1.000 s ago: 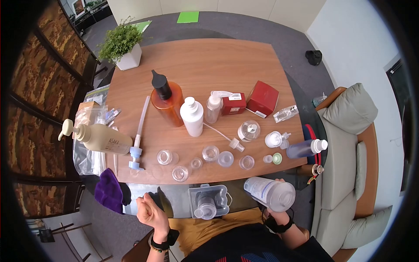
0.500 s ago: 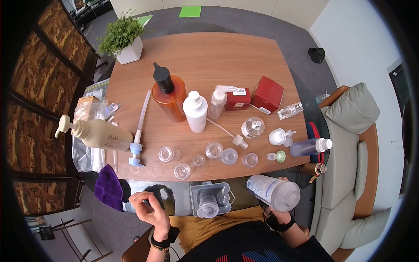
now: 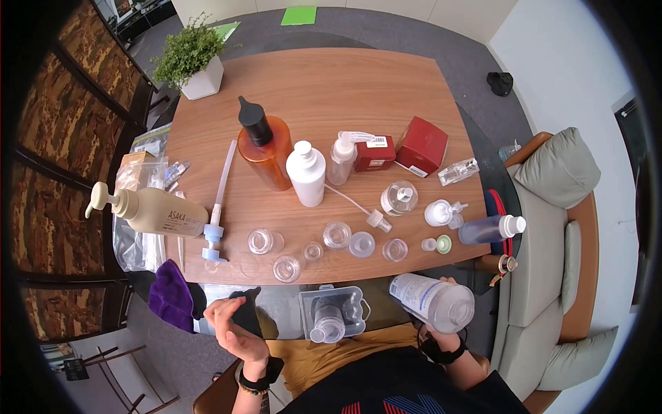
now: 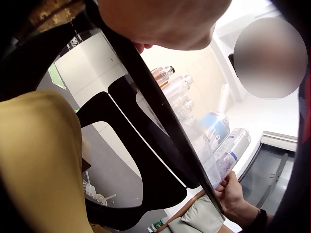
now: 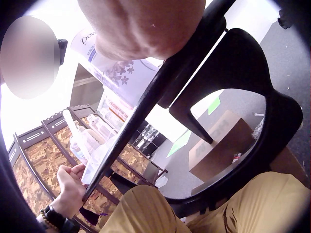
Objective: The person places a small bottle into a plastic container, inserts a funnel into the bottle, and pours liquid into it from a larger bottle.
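Observation:
Near the table's front right corner, my right hand (image 3: pixel 445 338) grips a large clear bottle (image 3: pixel 433 302) with a printed label, which lies tilted. The right wrist view shows that bottle (image 5: pixel 114 73) with "Dove" on it, beside the hand (image 5: pixel 146 29). My left hand (image 3: pixel 238 331) is held over the front edge with its fingers relaxed and apart, holding nothing. Between the hands stands a clear plastic case (image 3: pixel 354 317) with a small clear jar (image 3: pixel 329 323) in it. The purple cloth (image 3: pixel 171 297) lies left of the left hand.
Across the table (image 3: pixel 331 83) stand an amber pump bottle (image 3: pixel 269 155), a white bottle (image 3: pixel 306 176), red boxes (image 3: pixel 422 146) and several small clear jars (image 3: pixel 336 235). A beige pump bottle (image 3: pixel 165 212) and a loose pump (image 3: pixel 214 234) lie at the left; a potted plant (image 3: pixel 201 79) stands behind.
The left hand has gone from curled fingers to loosely spread ones and moved slightly left. The right hand still holds the bottle, with only slight movement. The head view has shifted a little.

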Demonstrator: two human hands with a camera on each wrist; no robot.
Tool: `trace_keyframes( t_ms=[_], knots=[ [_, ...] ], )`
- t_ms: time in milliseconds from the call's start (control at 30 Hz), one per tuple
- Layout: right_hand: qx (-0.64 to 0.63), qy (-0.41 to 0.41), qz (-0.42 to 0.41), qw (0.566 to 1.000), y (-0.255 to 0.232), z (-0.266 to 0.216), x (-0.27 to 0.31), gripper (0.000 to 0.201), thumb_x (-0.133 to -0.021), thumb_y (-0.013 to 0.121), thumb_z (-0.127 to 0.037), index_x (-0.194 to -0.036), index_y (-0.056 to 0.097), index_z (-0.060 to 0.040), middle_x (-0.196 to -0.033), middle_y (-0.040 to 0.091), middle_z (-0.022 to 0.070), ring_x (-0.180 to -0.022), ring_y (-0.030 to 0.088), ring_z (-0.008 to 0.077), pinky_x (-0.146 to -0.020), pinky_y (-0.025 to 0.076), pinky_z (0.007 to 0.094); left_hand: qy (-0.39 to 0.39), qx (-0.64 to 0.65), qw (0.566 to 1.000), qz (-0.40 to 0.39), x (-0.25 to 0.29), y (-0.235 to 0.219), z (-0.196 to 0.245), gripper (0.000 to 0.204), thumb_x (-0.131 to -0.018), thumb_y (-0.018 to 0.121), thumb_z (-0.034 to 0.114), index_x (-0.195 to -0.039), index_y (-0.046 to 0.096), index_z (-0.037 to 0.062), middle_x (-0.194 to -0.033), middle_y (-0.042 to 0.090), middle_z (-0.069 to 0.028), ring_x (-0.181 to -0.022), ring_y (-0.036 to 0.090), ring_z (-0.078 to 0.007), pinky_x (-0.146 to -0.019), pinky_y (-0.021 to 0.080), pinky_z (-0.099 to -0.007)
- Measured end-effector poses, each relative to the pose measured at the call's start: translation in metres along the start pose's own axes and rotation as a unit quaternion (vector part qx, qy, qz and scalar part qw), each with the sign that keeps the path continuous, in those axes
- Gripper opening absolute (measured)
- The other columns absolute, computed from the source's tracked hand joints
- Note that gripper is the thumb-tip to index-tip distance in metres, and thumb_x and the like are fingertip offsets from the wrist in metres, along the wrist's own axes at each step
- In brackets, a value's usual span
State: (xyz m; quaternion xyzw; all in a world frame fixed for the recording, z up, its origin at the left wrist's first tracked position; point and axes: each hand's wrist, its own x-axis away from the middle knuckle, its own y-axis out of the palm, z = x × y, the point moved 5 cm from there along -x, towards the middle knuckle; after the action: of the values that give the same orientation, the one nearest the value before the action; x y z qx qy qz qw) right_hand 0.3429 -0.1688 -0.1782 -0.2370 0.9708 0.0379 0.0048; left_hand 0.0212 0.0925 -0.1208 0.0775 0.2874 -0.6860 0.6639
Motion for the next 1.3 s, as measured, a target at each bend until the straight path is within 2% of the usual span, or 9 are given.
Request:
trace_keyframes(
  t_ms=[267,333,433,667,767,833,967,1133,1300],
  knots=[
    [0.084,-0.085,-0.008,0.993,0.002,-0.004,-0.001,0.034,-0.089,0.068,0.003,-0.070,0.042,-0.0075,-0.070,0.042,-0.0008,-0.064,0.041,0.0096,-0.062,0.043,0.0248,0.019,-0.048,0.998,-0.029,0.001,-0.001,-0.001,0.045,-0.100,0.041,0.032,-0.092,0.068,-0.0038,-0.094,0.067,-0.0153,-0.102,0.057,-0.0287,-0.093,0.047,-0.0411],
    [0.124,-0.108,-0.028,0.986,0.006,-0.013,-0.002,0.033,-0.087,0.070,0.003,-0.069,0.044,-0.0066,-0.069,0.042,-0.0004,-0.063,0.041,0.0100,-0.062,0.043,0.0249,-0.038,-0.066,0.997,-0.022,0.003,-0.001,-0.007,0.041,-0.095,0.043,0.028,-0.090,0.068,-0.0039,-0.096,0.067,-0.0162,-0.103,0.057,-0.0299,-0.093,0.047,-0.0409],
    [0.134,-0.122,-0.029,0.983,0.007,-0.016,-0.003,0.035,-0.086,0.073,0.001,-0.069,0.043,-0.0073,-0.069,0.042,-0.0007,-0.063,0.041,0.0101,-0.062,0.043,0.0249,-0.028,-0.059,0.998,-0.027,0.002,-0.001,-0.008,0.046,-0.098,0.040,0.032,-0.091,0.068,-0.0043,-0.096,0.067,-0.0169,-0.107,0.058,-0.0306,-0.094,0.047,-0.0423],
    [0.113,-0.120,-0.039,0.985,0.010,-0.018,-0.002,0.037,-0.081,0.078,-0.001,-0.071,0.043,-0.0083,-0.069,0.042,-0.0009,-0.063,0.041,0.0095,-0.063,0.044,0.0246,-0.007,-0.048,0.998,-0.031,0.003,0.000,-0.006,0.057,-0.104,0.035,0.041,-0.093,0.068,-0.0048,-0.097,0.066,-0.0190,-0.112,0.057,-0.0316,-0.096,0.046,-0.0437],
    [0.148,-0.107,-0.011,0.983,0.007,-0.014,0.000,0.036,-0.082,0.077,0.000,-0.071,0.043,-0.0084,-0.070,0.042,-0.0012,-0.064,0.041,0.0089,-0.065,0.044,0.0244,-0.029,-0.021,0.999,-0.013,0.005,0.000,-0.008,0.053,-0.101,0.036,0.037,-0.091,0.068,-0.0046,-0.095,0.067,-0.0187,-0.112,0.058,-0.0322,-0.097,0.045,-0.0445],
    [0.059,-0.059,-0.002,0.997,0.007,-0.009,-0.001,0.037,-0.083,0.076,0.000,-0.071,0.042,-0.0085,-0.070,0.042,-0.0014,-0.065,0.041,0.0087,-0.065,0.044,0.0245,-0.026,-0.037,0.999,-0.022,0.003,0.001,-0.004,0.046,-0.097,0.038,0.030,-0.087,0.067,-0.0038,-0.094,0.068,-0.0176,-0.111,0.059,-0.0329,-0.099,0.045,-0.0453],
    [0.027,-0.043,0.010,0.999,0.004,-0.005,0.000,0.036,-0.084,0.075,-0.001,-0.071,0.042,-0.0085,-0.070,0.042,-0.0016,-0.065,0.041,0.0088,-0.065,0.043,0.0246,-0.017,-0.049,0.998,-0.034,0.003,-0.002,-0.007,0.038,-0.092,0.040,0.024,-0.083,0.065,-0.0026,-0.095,0.068,-0.0173,-0.110,0.059,-0.0335,-0.099,0.044,-0.0455],
    [0.148,-0.143,-0.044,0.978,0.014,-0.024,-0.005,0.037,-0.084,0.076,-0.003,-0.071,0.041,-0.0086,-0.069,0.042,-0.0011,-0.063,0.040,0.0088,-0.062,0.042,0.0245,-0.049,-0.065,0.996,-0.025,0.004,-0.001,-0.009,0.034,-0.092,0.041,0.022,-0.081,0.063,-0.0018,-0.094,0.066,-0.0167,-0.109,0.059,-0.0337,-0.099,0.044,-0.0459],
    [0.118,-0.135,-0.029,0.983,0.011,-0.018,-0.004,0.038,-0.083,0.078,-0.004,-0.071,0.042,-0.0084,-0.068,0.042,-0.0009,-0.062,0.040,0.0090,-0.060,0.041,0.0244,-0.025,-0.041,0.999,-0.023,0.002,0.001,-0.007,0.042,-0.097,0.039,0.029,-0.083,0.064,-0.0020,-0.093,0.065,-0.0166,-0.111,0.059,-0.0335,-0.099,0.043,-0.0463]
  ],
)
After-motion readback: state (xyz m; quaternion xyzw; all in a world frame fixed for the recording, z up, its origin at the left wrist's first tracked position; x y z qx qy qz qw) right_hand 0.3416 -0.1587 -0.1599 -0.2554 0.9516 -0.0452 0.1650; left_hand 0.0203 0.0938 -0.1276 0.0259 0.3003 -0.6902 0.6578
